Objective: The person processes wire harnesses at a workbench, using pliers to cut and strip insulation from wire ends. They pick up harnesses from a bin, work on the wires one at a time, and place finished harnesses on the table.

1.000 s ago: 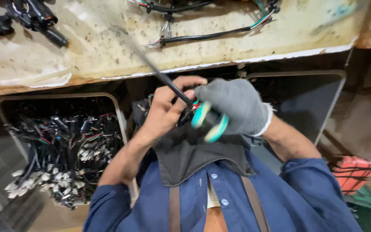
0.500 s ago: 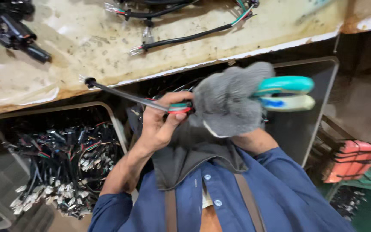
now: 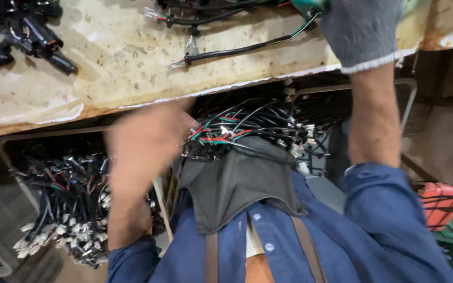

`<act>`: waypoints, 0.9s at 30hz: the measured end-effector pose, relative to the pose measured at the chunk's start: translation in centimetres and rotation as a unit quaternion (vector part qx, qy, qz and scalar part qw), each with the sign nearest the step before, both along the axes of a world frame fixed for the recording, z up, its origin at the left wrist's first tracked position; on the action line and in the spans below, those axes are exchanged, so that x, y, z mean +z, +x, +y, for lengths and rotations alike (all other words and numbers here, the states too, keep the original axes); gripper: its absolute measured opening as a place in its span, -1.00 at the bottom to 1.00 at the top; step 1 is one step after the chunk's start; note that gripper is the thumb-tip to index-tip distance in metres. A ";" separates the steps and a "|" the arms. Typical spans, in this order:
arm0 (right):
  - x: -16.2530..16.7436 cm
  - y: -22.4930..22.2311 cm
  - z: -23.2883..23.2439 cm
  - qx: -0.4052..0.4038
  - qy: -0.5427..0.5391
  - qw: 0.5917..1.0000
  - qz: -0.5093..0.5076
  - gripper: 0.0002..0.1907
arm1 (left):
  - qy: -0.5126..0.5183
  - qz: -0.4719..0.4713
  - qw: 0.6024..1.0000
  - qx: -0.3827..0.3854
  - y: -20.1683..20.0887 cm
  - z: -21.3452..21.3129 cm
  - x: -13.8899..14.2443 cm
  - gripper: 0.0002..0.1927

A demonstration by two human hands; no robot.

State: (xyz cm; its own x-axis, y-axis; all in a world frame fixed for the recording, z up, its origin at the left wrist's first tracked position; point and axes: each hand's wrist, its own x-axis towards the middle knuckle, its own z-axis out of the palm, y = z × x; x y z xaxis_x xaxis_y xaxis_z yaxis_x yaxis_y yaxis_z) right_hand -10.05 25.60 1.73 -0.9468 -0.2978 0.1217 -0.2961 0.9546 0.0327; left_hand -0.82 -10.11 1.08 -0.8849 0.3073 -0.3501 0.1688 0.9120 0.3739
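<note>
My right hand, in a grey knit glove, reaches up over the far edge of the worn beige bench. A teal tool handle shows beside the glove at the top edge. Just left of it a black cable with stripped coloured wire ends lies on the bench. My left hand is bare and blurred by motion, below the bench's front edge, between two bins of wire harnesses. The blur hides whether it holds anything.
A metal bin of black wire harnesses stands at lower left, and another heap of harnesses lies under the bench edge. Black connectors rest at the bench's top left. A red crate is at the right.
My right hand has risen with the teal-handled tool from in front of my chest to above the bench. My left hand has dropped away from it toward the bins; the black cable it held is out of sight.
</note>
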 end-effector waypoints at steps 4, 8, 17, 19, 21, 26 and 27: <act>-0.5 3.8 -0.8 0.039 -0.147 0.985 0.077 -0.73 | -0.065 0.317 0.932 0.160 -3.4 -5.0 -1.3 -0.30; -1.2 5.6 -3.4 0.030 -0.143 0.988 0.055 -0.65 | -0.037 0.331 0.926 0.179 -5.1 -7.8 -6.0 -0.29; -1.6 7.5 2.3 -0.018 -0.390 0.921 -0.002 -0.71 | 0.395 0.287 0.825 0.284 -3.3 -5.8 -5.9 -0.64; -1.8 7.3 2.9 0.015 -0.325 0.945 -0.029 -0.67 | 0.418 0.269 0.826 0.266 -2.1 -3.8 -4.1 -0.62; -1.9 6.6 2.8 -0.019 -0.269 0.962 -0.033 -0.65 | 0.474 0.238 0.811 0.246 -0.3 -1.5 -2.5 -0.58; -1.4 5.0 3.1 0.051 -0.179 0.966 -0.177 -0.58 | 0.635 -0.054 0.757 0.143 1.6 4.7 -1.3 -0.68; -1.3 4.7 3.5 0.054 -0.168 0.962 -0.210 -0.54 | 0.666 -0.129 0.724 0.123 1.7 6.1 -1.5 -0.70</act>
